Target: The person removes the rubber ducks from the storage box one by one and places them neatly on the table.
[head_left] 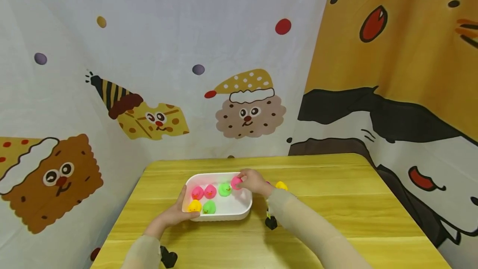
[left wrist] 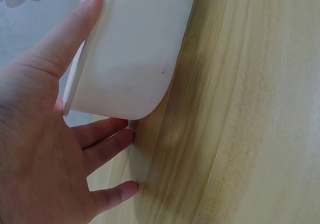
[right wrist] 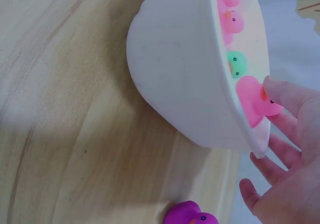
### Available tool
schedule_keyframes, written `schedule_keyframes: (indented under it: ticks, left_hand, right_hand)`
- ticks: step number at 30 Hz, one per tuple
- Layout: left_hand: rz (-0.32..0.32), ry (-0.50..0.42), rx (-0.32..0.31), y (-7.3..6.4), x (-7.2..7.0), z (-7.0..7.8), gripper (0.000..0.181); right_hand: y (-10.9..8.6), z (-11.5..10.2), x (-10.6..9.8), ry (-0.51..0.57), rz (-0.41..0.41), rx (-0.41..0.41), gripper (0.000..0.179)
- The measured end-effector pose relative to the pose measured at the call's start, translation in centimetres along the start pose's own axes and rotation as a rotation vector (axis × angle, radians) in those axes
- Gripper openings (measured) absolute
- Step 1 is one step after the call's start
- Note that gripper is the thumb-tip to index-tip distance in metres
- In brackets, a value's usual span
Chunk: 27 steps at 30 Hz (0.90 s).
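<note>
A white plastic bin [head_left: 229,216] with rounded corners holds several small rubber ducks. My left hand [head_left: 172,213] grips its near left corner, the thumb along the front rim and the fingers at the left side. In the left wrist view the thumb [left wrist: 65,39] lies against the rim. My right hand [head_left: 255,182] pinches a pink rubber duck [right wrist: 252,100] between thumb and finger, inside the bin's right end. A green duck [head_left: 225,189] sits just left of it. Two pink ducks, a yellow duck [head_left: 194,206] and another green duck [head_left: 209,207] are further left.
On the wooden table [head_left: 317,219], a purple duck [right wrist: 190,214] lies right of the bin, partly behind my right arm in the head view. A yellow duck [head_left: 281,185] is beyond it. A printed cartoon cloth [head_left: 149,53] hangs behind the table.
</note>
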<state>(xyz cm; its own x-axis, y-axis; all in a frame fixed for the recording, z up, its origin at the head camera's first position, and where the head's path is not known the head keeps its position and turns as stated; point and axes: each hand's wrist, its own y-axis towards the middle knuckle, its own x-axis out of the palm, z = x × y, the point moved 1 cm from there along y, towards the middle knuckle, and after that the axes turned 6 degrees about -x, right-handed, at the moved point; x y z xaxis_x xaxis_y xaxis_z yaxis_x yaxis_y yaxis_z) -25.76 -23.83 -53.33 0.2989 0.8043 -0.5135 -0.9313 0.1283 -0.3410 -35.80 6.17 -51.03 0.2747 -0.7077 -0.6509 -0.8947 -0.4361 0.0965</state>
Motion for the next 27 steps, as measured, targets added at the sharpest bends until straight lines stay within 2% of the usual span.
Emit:
schedule_keyframes:
  ticks: [9, 14, 17, 27]
  left_hand:
    - [0.005, 0.026, -0.005, 0.0, 0.1, 0.0, 0.122]
    - [-0.002, 0.011, 0.005, -0.2, 0.0, 0.1, 0.122]
    - [-0.002, 0.015, 0.008, -0.3, 0.0, 0.1, 0.121]
    - [-0.006, 0.011, 0.003, -0.3, 0.0, 0.2, 0.121]
  right_hand:
    - [-0.4, -0.5, -1.0, 0.016, -0.001, -0.066, 0.033]
    - [-0.3, -0.6, -1.7, -0.056, 0.019, -0.11, 0.035]
    - [-0.3, -0.5, -2.1, -0.078, 0.014, -0.098, 0.035]
    - [-1.1, -0.4, -3.5, -0.042, -0.004, -0.046, 0.036]
